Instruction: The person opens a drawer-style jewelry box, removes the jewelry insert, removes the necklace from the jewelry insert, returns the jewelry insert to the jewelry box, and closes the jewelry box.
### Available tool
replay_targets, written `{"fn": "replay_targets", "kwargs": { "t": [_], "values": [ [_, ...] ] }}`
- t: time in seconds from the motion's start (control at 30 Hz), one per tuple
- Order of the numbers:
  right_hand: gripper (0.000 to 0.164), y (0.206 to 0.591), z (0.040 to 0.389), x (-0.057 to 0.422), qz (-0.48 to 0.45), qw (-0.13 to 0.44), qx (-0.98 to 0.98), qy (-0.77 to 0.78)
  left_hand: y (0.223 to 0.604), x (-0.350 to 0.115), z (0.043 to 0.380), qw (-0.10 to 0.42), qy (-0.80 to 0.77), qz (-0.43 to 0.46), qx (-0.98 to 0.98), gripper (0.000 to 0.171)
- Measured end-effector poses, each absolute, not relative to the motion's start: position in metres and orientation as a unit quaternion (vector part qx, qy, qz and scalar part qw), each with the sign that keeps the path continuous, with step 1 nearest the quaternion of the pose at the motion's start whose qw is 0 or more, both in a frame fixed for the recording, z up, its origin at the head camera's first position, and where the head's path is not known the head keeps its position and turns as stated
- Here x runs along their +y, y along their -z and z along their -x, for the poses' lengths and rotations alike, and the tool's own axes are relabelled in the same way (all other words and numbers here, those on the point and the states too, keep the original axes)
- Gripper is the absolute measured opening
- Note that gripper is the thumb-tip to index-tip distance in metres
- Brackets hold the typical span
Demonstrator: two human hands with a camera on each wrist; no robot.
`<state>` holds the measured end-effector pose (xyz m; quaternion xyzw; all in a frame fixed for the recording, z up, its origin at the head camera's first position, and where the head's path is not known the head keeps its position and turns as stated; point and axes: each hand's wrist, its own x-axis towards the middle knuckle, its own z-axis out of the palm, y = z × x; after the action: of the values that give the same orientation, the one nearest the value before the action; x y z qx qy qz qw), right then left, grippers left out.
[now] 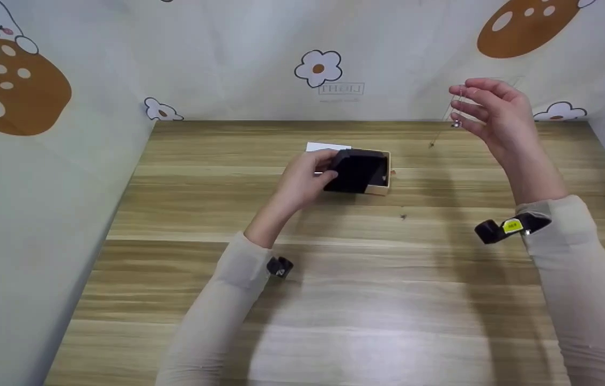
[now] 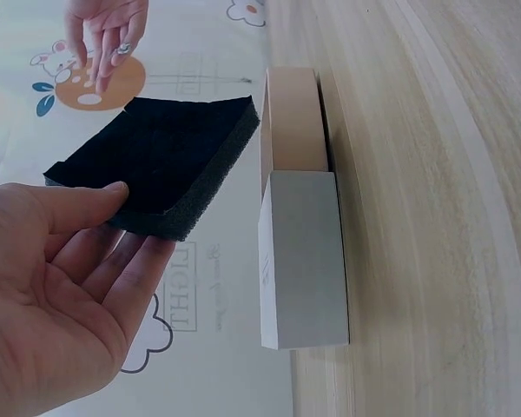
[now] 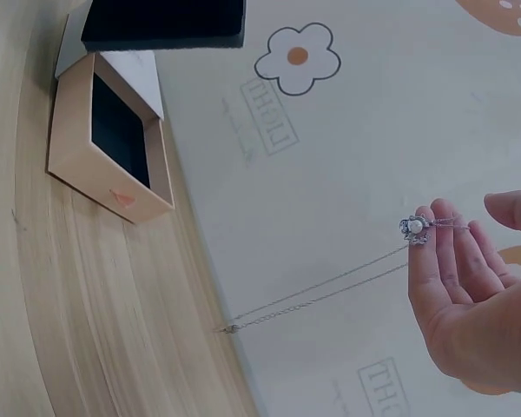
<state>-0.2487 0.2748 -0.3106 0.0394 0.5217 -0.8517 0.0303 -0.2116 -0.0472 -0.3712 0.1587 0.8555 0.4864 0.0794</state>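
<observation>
My left hand [image 1: 302, 179] pinches a black foam pad [image 2: 169, 156] by one edge, thumb on top and fingers beneath, holding it tilted above a small jewelry box. The box has a peach drawer [image 3: 78, 130] with a dark inside, pulled partly out of its white sleeve [image 2: 306, 261]. To the right and higher, my right hand [image 1: 501, 112] holds a fine silver necklace [image 3: 330, 291] at its fingers. Its pearl pendant [image 3: 415, 228] lies against the fingertips, and the rest of the chain hangs down toward the clasp end [image 1: 431, 145].
An orange ribbon tab [image 3: 122, 198] sticks out from the drawer's end. A tiny item [image 1: 403, 216] lies on the wooden table [image 1: 200, 279] in front of the box. A pale printed backdrop [image 1: 227, 64] stands along the table's back edge.
</observation>
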Motion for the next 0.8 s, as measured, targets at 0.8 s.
{"fn": "replay_targets", "kwargs": {
  "t": [0.8],
  "values": [
    [0.027,0.338,0.262,0.296,-0.111,0.043,0.532,0.839,0.373,-0.049,0.212,0.07,-0.489,-0.166,0.853,0.032]
  ]
}}
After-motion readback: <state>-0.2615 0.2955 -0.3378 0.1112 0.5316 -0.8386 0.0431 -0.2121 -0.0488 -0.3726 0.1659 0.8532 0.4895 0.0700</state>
